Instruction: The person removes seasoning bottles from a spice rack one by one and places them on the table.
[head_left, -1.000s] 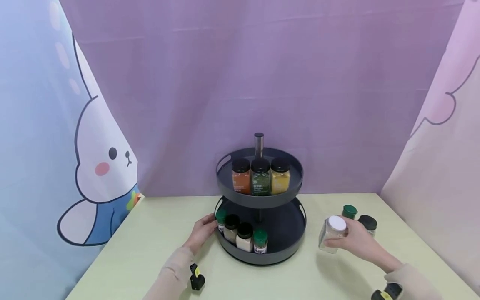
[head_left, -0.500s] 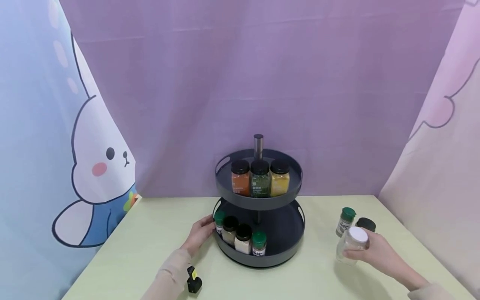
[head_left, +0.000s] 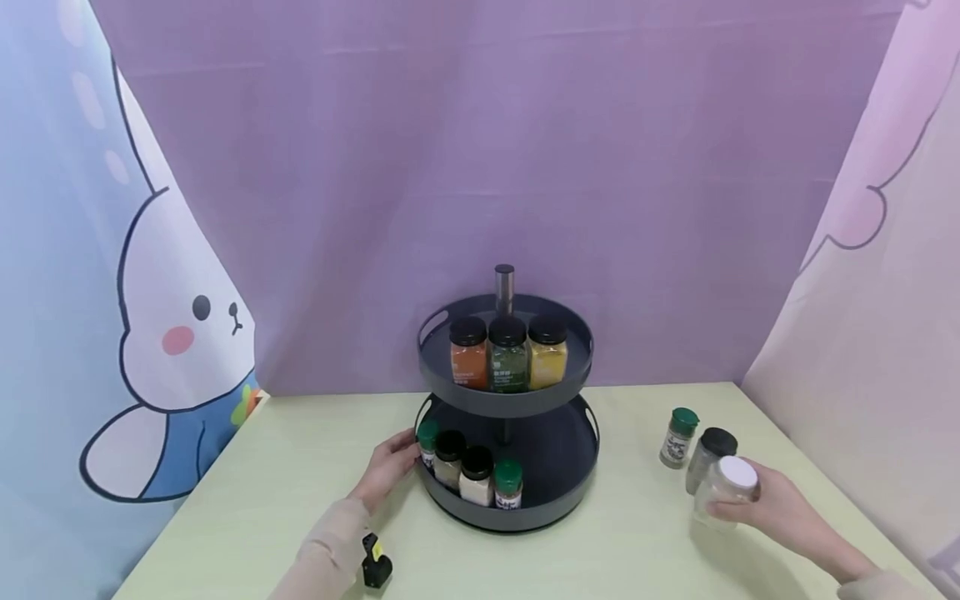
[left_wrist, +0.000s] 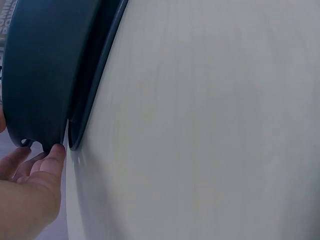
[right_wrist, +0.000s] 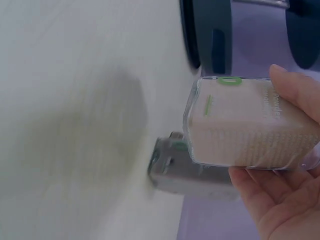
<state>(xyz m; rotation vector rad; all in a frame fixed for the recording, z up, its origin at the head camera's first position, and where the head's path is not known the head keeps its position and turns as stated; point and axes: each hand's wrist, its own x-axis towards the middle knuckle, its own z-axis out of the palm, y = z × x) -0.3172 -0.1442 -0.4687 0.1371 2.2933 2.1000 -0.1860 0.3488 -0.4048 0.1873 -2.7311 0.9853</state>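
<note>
My right hand (head_left: 780, 508) grips a clear square spice jar (head_left: 720, 500) with a white lid, tilted above the table at the right. The right wrist view shows pale powder (right_wrist: 240, 125) inside it, with thumb and fingers on opposite sides. At the left, my left hand (head_left: 388, 468) holds the rim of the lower tier (head_left: 555, 500) of a dark two-tier spice rack, its fingertips (left_wrist: 56, 154) by the handle cutout. Green- and black-lidded jars line the lower tier's front left. Orange, green and yellow spice jars (head_left: 509, 358) stand on the upper tier (head_left: 480, 398).
Beyond the held jar stand a black-lidded jar (head_left: 708, 458) and a green-capped shaker (head_left: 677, 440) on the pale table (head_left: 615, 550). A purple curtain (head_left: 375, 208) hangs behind the table. The rack's metal post (head_left: 505, 287) rises above the upper tier.
My right hand has carried the white-lidded jar rightward and slightly toward me, beside the black-lidded jar. My left hand stays at the rack's rim. The head view has shifted slightly.
</note>
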